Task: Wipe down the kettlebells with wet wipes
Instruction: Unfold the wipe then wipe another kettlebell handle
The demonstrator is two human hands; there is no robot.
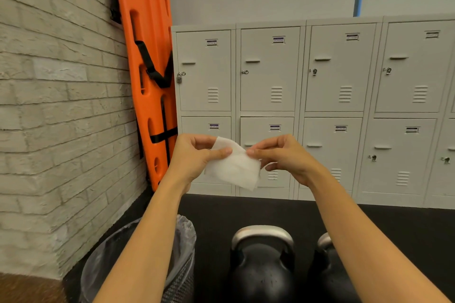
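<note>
A white wet wipe hangs partly folded between my two hands at chest height. My left hand pinches its upper left edge and my right hand pinches its upper right edge. Below them on the black floor stands a black kettlebell with a silver handle. A second black kettlebell stands to its right, partly hidden by my right forearm.
A mesh waste bin with a clear liner stands at the lower left, beside a grey brick wall. An orange spine board leans in the corner. Grey lockers line the back wall beyond the black floor.
</note>
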